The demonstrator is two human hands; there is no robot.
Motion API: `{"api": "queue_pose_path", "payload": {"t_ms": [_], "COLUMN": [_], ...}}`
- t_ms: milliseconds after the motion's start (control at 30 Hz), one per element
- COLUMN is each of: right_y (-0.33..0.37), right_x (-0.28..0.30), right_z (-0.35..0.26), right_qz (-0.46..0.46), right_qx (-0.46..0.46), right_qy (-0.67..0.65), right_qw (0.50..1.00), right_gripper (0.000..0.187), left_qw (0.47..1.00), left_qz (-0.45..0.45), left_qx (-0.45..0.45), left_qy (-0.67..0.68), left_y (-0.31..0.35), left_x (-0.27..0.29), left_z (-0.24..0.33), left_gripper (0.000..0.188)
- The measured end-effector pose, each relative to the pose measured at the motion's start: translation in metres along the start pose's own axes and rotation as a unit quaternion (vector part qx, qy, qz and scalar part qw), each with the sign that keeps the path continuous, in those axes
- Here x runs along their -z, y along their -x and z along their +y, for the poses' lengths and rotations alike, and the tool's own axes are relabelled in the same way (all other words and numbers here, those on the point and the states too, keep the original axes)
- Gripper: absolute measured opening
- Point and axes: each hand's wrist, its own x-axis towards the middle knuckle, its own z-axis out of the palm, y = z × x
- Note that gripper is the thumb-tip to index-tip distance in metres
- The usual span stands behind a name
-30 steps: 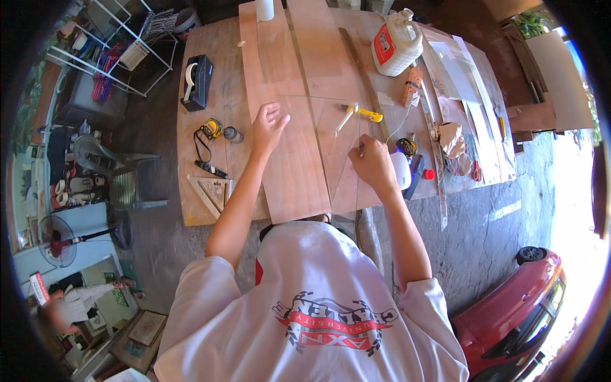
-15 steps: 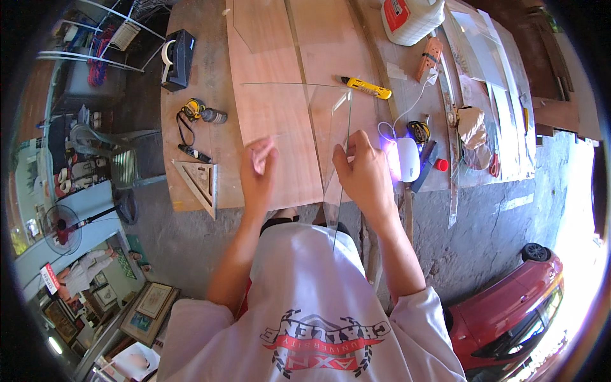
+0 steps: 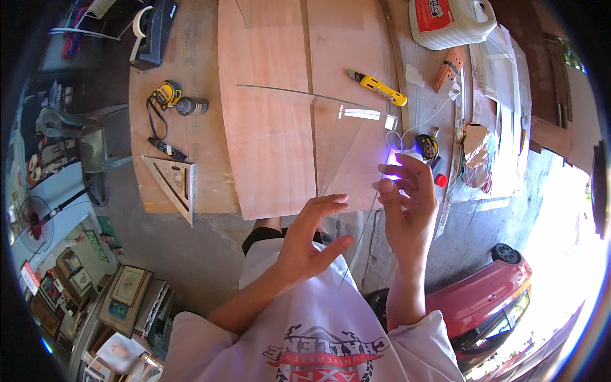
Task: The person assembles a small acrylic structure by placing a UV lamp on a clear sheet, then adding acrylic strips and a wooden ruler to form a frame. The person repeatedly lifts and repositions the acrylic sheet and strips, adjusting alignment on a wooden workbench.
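The clear glass sheet [image 3: 331, 146] is lifted off the plywood boards [image 3: 267, 127] on the table [image 3: 191, 146], tilted toward the person. The left hand [image 3: 309, 239] clasps its near edge with curled fingers; the right hand [image 3: 407, 204] pinches its right edge, near a yellow utility knife [image 3: 379, 88].
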Motion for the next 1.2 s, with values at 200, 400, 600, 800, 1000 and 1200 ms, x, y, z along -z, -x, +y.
{"api": "queue_pose_path", "payload": {"t_ms": [200, 400, 600, 800, 1000, 1200], "right_y": [0.009, 0.013, 0.044, 0.052, 0.06, 0.064], "right_x": [-0.017, -0.025, -0.034, -0.027, 0.043, 0.084], "right_z": [-0.012, -0.014, -0.017, 0.006, -0.007, -0.011], "right_qz": [-0.035, -0.046, 0.002, 0.006, -0.03, -0.072], "right_qx": [-0.016, -0.11, -0.018, -0.084, -0.131, -0.051], "right_qy": [0.119, 0.212, 0.275, 0.17, -0.086, -0.258], "right_qw": [0.992, 0.97, 0.961, 0.982, 0.987, 0.962], "right_gripper": [0.043, 0.032, 0.031, 0.018, 0.019, 0.027], "left_qw": [0.994, 0.954, 0.966, 0.975, 0.93, 0.806], "left_qz": [0.075, 0.231, -0.032, -0.055, -0.117, -0.206], "left_qx": [0.063, -0.059, -0.065, -0.028, -0.171, -0.368], "left_qy": [0.041, -0.184, -0.249, -0.215, -0.303, -0.416], "left_y": [-0.004, -0.077, -0.161, -0.167, -0.182, -0.188], "left_x": [0.028, 0.119, 0.174, 0.166, 0.163, 0.124], "left_z": [-0.026, -0.066, -0.088, -0.078, 0.052, 0.238], "left_gripper": [0.041, 0.071, 0.042, 0.015, 0.016, 0.007]}}
